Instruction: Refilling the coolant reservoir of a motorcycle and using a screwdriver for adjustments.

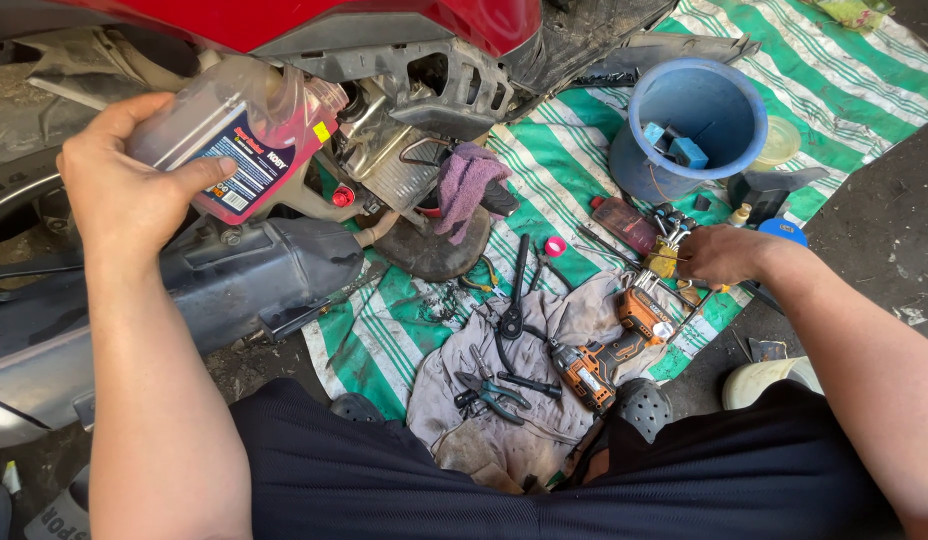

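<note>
My left hand (pixel 119 190) grips a clear plastic oil bottle (pixel 239 130) with red liquid inside, tipped neck-first toward the scooter engine (pixel 394 150). A red cap (pixel 343 196) shows just below the bottle's neck. My right hand (pixel 719 255) reaches out over a cluster of small tools and sockets (pixel 664 235) on the striped mat; whether its fingers hold anything I cannot tell. An orange power driver (pixel 599 360) lies just below that hand.
A green-and-white striped mat (pixel 834 90) covers the ground. A blue bucket (pixel 699 120) holds small parts. Pliers and cutters (pixel 494 385) lie on a dirty grey rag (pixel 574 310). A purple cloth (pixel 466 185) hangs near the engine. A red scooter body (pixel 314 20) sits above.
</note>
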